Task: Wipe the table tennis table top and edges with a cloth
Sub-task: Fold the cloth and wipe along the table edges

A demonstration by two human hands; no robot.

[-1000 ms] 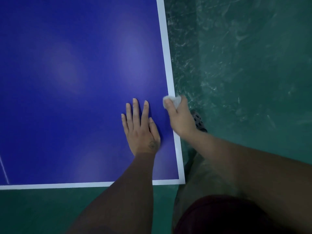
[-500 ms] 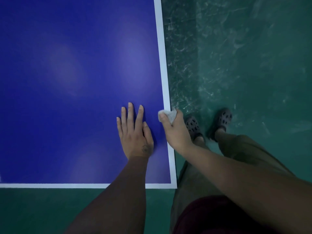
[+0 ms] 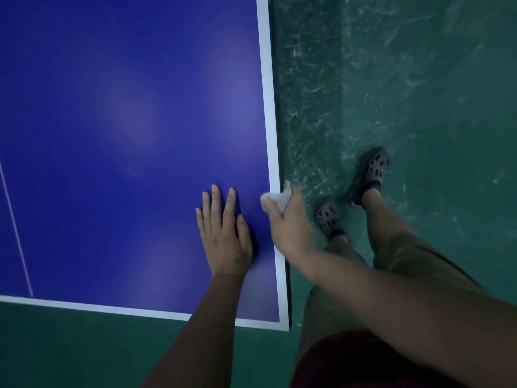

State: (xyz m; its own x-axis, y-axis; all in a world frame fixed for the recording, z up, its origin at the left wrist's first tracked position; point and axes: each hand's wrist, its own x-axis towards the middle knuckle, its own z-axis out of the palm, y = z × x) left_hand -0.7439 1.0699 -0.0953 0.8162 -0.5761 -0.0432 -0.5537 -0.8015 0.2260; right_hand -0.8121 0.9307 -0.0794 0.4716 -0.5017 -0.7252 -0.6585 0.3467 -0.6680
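The blue table tennis table fills the left of the view, with a white border line along its right edge and near edge. My left hand lies flat on the blue top near the right corner, fingers straight. My right hand grips a small white cloth and holds it against the table's right edge. Most of the cloth is hidden inside the hand.
Scuffed green floor lies to the right of the table and below its near edge. My two feet in dark clogs stand on it beside the table's right edge. A thin white centre line runs down the table at far left.
My right hand with the cloth has slid back along the table's right edge towards the near corner. My feet have stepped into view. The left hand stays flat on the top.
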